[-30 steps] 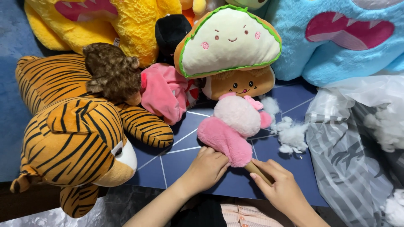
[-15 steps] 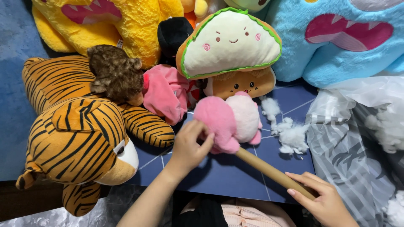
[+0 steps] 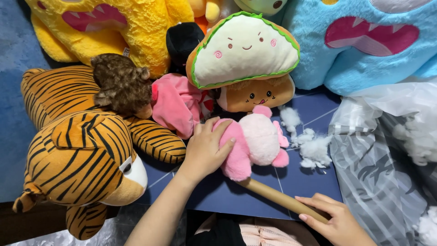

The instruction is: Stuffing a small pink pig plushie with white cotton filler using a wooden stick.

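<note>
Head view shows the left hand (image 3: 205,150) now clasping the pink plush (image 3: 255,143) on the blue mat (image 3: 300,182), while the right hand (image 3: 337,221), drawn back, grips the wooden stick (image 3: 277,198) poking into its base, pushing in stuffing (image 3: 314,150).

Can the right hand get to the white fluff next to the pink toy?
Probably yes. The right hand holds the wooden stick, but only bare blue mat lies between it and the white fluff, with nothing in the way.
</note>
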